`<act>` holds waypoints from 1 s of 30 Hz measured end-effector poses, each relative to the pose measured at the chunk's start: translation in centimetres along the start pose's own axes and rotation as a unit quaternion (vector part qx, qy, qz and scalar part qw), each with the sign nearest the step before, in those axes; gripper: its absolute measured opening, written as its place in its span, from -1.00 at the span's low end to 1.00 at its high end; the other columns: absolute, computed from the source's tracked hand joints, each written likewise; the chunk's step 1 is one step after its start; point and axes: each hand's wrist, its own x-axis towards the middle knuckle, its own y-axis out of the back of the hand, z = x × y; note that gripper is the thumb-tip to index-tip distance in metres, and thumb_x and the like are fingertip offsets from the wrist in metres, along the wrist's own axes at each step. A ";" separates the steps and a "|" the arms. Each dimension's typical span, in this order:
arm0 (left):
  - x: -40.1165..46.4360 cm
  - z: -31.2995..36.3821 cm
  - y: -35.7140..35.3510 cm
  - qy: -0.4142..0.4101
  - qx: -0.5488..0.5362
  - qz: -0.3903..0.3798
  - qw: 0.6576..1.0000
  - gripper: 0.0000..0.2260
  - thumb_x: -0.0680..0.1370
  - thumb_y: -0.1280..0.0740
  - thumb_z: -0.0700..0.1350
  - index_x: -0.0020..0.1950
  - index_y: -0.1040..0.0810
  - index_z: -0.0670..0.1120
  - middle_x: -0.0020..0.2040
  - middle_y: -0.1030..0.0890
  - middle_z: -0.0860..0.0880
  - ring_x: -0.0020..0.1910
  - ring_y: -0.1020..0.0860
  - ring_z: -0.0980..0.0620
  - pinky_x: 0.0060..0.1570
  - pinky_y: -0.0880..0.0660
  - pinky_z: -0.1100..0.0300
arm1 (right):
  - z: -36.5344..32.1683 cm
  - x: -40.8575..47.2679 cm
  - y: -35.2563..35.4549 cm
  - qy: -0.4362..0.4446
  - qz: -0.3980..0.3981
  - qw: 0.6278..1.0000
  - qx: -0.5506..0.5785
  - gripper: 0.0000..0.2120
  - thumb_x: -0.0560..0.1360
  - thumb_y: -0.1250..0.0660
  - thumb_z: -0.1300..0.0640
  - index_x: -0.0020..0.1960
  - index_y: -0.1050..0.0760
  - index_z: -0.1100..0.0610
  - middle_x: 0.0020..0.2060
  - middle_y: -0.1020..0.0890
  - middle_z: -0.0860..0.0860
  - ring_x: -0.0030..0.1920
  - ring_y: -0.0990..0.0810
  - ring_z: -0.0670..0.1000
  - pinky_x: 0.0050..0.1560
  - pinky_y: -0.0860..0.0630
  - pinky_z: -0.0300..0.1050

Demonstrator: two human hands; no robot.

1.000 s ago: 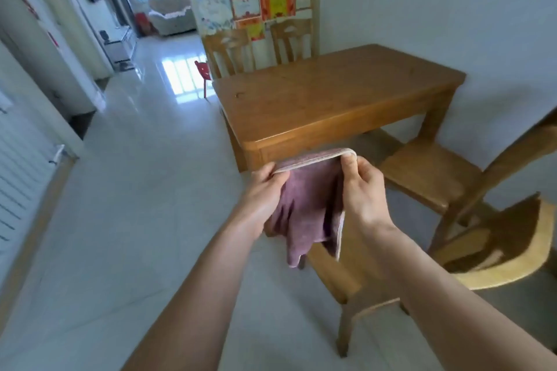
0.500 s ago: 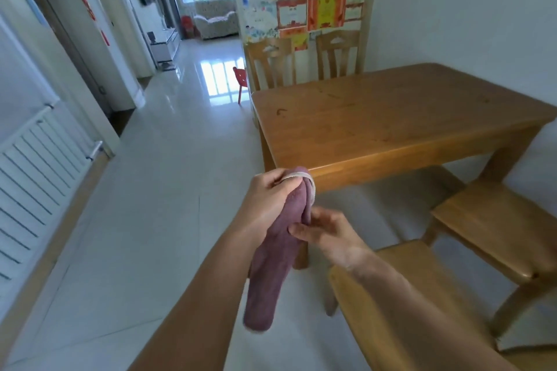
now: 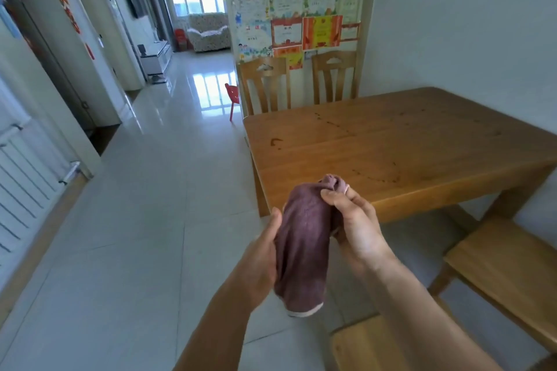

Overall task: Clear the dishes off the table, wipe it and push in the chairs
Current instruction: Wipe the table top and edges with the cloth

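A purple cloth (image 3: 303, 245) with a pale hem hangs bunched between both hands, just in front of the near edge of the wooden table (image 3: 401, 147). My right hand (image 3: 354, 223) pinches the cloth's top. My left hand (image 3: 262, 259) cups its left side lower down. The tabletop carries no dishes, only dark drip marks and small stains. Two wooden chairs (image 3: 266, 84) stand tucked in at the table's far side. Two more chairs (image 3: 509, 268) stand pulled out at my near right, away from the table.
A shiny tiled floor (image 3: 144, 220) runs left and ahead toward a living room with a sofa (image 3: 208, 31). A small red stool (image 3: 232, 96) stands by the far chairs. A white radiator (image 3: 27, 172) lines the left wall. A white wall borders the table's right side.
The cloth went from spread between both hands to bunched into a hanging roll. My right hand moved up to its top, my left hand slid lower. I have stepped closer to the table.
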 end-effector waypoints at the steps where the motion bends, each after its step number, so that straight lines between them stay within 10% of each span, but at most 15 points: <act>1: 1.0 0.0 0.0 0.008 -0.022 -0.026 0.999 -0.42 0.56 -0.10 0.19 0.41 -0.44 -0.18 0.33 -0.54 -0.20 0.36 -0.46 -0.11 0.42 -0.29 -0.02 | 0.0 1.0 -0.1 -0.001 0.002 1.000 0.001 -0.90 0.53 -0.31 0.29 0.02 -0.55 0.18 -0.18 -0.61 0.08 -0.16 -0.59 0.01 -0.17 -0.51 -0.19; 9: 10.7 5.1 5.0 -0.019 0.030 0.004 0.999 -0.53 0.47 -0.41 -0.12 0.30 -0.48 -0.33 0.19 -0.59 -0.33 0.21 -0.56 -0.29 0.12 -0.57 -0.01 | 1.4 10.8 -2.6 0.037 0.004 0.998 -0.042 -0.73 0.58 -0.27 0.20 -0.27 -0.31 0.08 -0.21 -0.44 0.08 -0.11 -0.44 0.05 -0.09 -0.39 -0.01; 16: 19.9 12.5 10.5 0.023 -0.031 0.039 0.999 -0.70 0.61 -0.22 -0.16 0.28 -0.51 -0.26 0.22 -0.60 -0.26 0.24 -0.55 -0.21 0.11 -0.52 0.00 | 0.8 21.9 -6.7 0.108 0.150 0.972 -0.148 -0.77 0.59 -0.28 0.12 -0.24 -0.39 0.04 -0.29 -0.55 -0.04 -0.21 -0.52 -0.03 -0.14 -0.54 0.06; 22: 26.4 16.9 12.1 0.007 -0.154 -0.036 0.987 -0.59 0.58 -0.15 -0.01 0.21 -0.57 -0.27 0.13 -0.63 -0.29 0.13 -0.61 -0.15 0.18 -0.46 -0.04 | -1.2 28.9 -8.1 0.095 0.180 0.940 -0.274 -0.88 0.61 -0.26 0.01 0.12 -0.51 -0.06 -0.07 -0.63 -0.05 -0.05 -0.63 -0.02 -0.03 -0.63 -0.03; 26: 30.0 17.4 11.4 0.011 -0.209 -0.071 0.975 -0.58 0.60 -0.12 0.00 0.20 -0.62 -0.23 0.20 -0.61 -0.23 0.23 -0.55 -0.15 0.30 -0.36 -0.07 | -2.1 31.6 -6.0 -0.027 0.052 0.993 -0.100 -0.30 0.43 -0.50 0.09 0.45 -0.21 -0.08 0.25 -0.56 0.10 0.22 -0.56 0.16 0.12 -0.57 0.13; 30: 33.3 17.8 10.2 -0.009 -0.204 -0.097 0.974 -0.61 0.55 -0.19 0.01 0.15 -0.61 -0.24 0.06 -0.62 -0.25 0.08 -0.59 -0.17 0.11 -0.46 -0.05 | -0.9 33.5 -4.3 -0.049 0.079 0.966 -0.242 -0.14 0.51 -0.35 0.38 0.56 0.00 -0.20 0.18 -0.56 0.17 0.17 -0.60 0.15 0.10 -0.60 0.14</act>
